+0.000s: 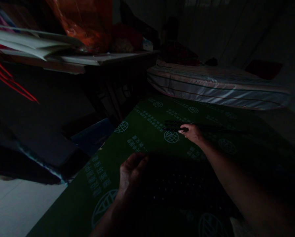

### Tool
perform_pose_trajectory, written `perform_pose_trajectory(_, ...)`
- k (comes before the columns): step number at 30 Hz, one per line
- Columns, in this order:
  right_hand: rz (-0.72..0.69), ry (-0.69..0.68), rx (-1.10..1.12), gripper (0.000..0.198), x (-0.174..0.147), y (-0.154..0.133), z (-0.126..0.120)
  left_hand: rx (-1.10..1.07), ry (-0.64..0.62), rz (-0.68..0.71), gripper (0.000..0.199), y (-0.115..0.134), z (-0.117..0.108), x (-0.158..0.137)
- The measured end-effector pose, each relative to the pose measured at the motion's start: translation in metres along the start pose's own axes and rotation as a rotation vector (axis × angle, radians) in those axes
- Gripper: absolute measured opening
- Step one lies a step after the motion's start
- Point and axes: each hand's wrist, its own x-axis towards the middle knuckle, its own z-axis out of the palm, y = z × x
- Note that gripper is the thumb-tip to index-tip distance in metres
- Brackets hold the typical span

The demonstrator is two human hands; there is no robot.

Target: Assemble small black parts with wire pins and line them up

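- Green printed sheet (70,200): biggest thing, fills lower middle; pale globe logos and lettering, dark toward the right.
- Striped mattress (211,87): beyond the sheet's far edge, upper right, pale with thin stripes.
- Table (120,57): upper left, higher than the sheet, loaded with stuff.
- Dark spotted item (179,184): on the sheet, right of the left hand; small pale dots, outline lost in shadow, can't tell what it is.
- Orange bag (88,26): on the table, shiny, looks like plastic.
- Long dark item (173,125): on the far part of the sheet, running right past the right hand; too dark to identify.
- Papers (31,41): on the table's near side, left of the bag.
- Left hand (131,169): at the left edge of the dark spotted item, fingers curled; can't tell if gripping.
- Right hand (190,131): thumb and fingers closed on the long dark item's near side.
- Red cord (25,93): thin, dangles off table, far left.
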Motion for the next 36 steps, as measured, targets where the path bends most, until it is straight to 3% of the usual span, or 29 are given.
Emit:
perform_pose_trajectory(8, 0.161, -0.047, 0.172, 0.057, -0.039, -0.027, -0.035, 0.016, -0.007, 0.096, 0.021, -0.002, 0.001, 0.001)
perform_pose_trajectory(15, 0.179, -0.025, 0.067, 0.049, -0.101, -0.055, -0.056, 0.055, -0.016, 0.142, 0.022, -0.004, 0.001, 0.001)
perform_pose_trajectory(19, 0.150, -0.043, 0.185, 0.036, -0.129, -0.070, -0.055, 0.027, -0.040, 0.141, 0.022, -0.006, 0.001, -0.002)
perform_pose_trajectory(26, 0.142, -0.231, 0.489, 0.028, -0.146, -0.091, -0.048, -0.016, -0.048, 0.151, 0.021, -0.007, 0.002, -0.003)
perform_pose_trajectory(36, 0.117, -0.321, 0.468, 0.024, -0.154, -0.104, -0.029, 0.019, -0.045, 0.197, 0.020, -0.017, 0.002, 0.004)
